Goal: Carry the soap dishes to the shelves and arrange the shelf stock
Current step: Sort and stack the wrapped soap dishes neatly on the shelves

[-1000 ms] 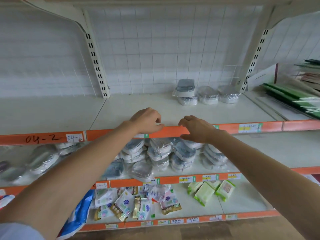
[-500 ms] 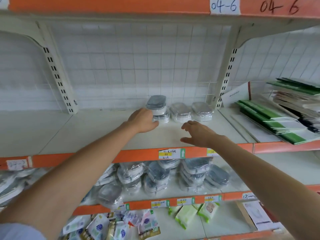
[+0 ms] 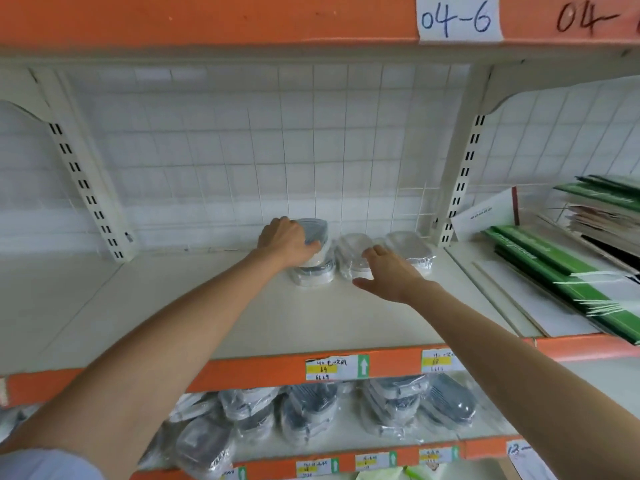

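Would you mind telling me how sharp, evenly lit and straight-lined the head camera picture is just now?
Head view: soft, even light, no hard shadows; wide-angle bending curves the upper orange shelf edge and uprights; left hand on the stacked soap dishes and right hand are slightly soft; plastic wrap on lower-shelf dishes glints faintly.

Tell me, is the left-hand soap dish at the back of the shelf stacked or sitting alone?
Stacked. The top soap dish, gripped by the left hand, sits on a second wrapped dish resting on the shelf.
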The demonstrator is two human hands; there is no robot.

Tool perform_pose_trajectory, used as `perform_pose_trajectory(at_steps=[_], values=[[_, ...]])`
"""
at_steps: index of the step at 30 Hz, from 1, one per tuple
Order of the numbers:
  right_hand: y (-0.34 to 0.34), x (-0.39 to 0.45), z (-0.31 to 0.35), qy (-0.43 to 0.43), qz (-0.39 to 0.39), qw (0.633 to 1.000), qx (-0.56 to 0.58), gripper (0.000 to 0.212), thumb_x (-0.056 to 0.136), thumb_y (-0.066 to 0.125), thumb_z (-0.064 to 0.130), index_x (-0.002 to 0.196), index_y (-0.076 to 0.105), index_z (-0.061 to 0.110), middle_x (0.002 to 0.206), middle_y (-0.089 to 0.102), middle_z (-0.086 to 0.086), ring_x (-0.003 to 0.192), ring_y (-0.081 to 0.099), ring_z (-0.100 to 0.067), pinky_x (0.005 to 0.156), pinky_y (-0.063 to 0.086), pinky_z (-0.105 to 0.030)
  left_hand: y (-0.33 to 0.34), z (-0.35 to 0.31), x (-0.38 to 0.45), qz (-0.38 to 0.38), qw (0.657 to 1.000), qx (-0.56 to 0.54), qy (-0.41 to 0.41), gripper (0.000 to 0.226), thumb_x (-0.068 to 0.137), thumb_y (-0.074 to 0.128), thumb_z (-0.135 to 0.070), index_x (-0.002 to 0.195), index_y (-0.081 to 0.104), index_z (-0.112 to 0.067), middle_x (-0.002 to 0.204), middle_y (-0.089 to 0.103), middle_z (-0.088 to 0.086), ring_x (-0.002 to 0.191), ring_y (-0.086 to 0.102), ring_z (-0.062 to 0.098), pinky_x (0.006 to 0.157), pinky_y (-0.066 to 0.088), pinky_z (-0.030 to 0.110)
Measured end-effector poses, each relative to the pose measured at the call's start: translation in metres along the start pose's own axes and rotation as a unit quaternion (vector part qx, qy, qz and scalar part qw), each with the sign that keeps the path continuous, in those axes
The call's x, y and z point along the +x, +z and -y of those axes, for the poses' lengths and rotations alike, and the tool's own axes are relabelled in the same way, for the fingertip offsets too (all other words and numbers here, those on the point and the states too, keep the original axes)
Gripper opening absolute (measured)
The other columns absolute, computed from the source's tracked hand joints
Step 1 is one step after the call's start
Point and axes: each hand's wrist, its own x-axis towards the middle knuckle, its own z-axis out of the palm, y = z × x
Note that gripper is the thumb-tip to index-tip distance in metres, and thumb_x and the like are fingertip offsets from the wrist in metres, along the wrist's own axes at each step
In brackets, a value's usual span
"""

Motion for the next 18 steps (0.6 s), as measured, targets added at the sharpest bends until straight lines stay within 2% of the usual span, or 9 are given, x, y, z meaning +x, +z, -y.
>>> perform_pose_trajectory(at_steps=[3,8,10,16,18], values=[[-0.005,0.027,-0.003,0.016,0.0,1.0,-0.008,0.063,0.093,0.052,0.046,0.138,0.036,0.005,0.138,0.041,-0.011,0.129,0.037,-0.028,0.105,0.035,-0.037,0.006,0.007,0.024,0.019,0.999,0.003,-0.034,0.067,0.089,0.043,-0.064,0.111,0.062,-0.004,0.118,0.058,0.014,0.111,0.051,0.03,0.08,0.041,0.032],[-0.009,0.061,-0.008,0.053,0.01,0.998,-0.008,0.066,0.092,0.051,0.05,0.136,0.036,0.003,0.135,0.043,-0.013,0.126,0.04,-0.028,0.105,0.036,-0.037,0.016,0.011,0.057,0.078,0.993,-0.049,-0.069,0.082,0.078,0.041,-0.081,0.107,0.063,-0.007,0.118,0.061,0.012,0.113,0.054,0.032,0.086,0.043,0.033],[-0.003,0.068,-0.008,0.071,0.022,0.997,-0.012,0.071,0.091,0.049,0.055,0.135,0.036,0.002,0.133,0.044,-0.014,0.124,0.041,-0.028,0.105,0.035,-0.037,0.022,0.009,0.062,0.109,0.991,-0.035,-0.066,0.093,0.072,0.039,-0.088,0.113,0.062,-0.008,0.122,0.061,0.012,0.114,0.055,0.031,0.089,0.043,0.033],[0.008,0.086,-0.01,0.134,0.05,0.989,0.032,0.089,0.083,0.052,0.066,0.14,0.032,-0.001,0.137,0.042,-0.018,0.128,0.038,-0.03,0.107,0.029,-0.036,0.032,0.007,0.076,0.141,0.987,-0.041,-0.062,0.092,0.069,0.05,-0.085,0.119,0.06,-0.008,0.128,0.058,0.01,0.115,0.056,0.027,0.088,0.045,0.032],[0.011,0.091,-0.01,0.148,0.059,0.986,0.056,0.096,0.078,0.054,0.07,0.141,0.033,0.0,0.137,0.045,-0.017,0.128,0.041,-0.031,0.107,0.032,-0.037,0.031,0.007,0.078,0.146,0.986,-0.043,-0.064,0.092,0.07,0.052,-0.084,0.122,0.058,-0.008,0.129,0.057,0.01,0.115,0.056,0.027,0.089,0.046,0.032]])
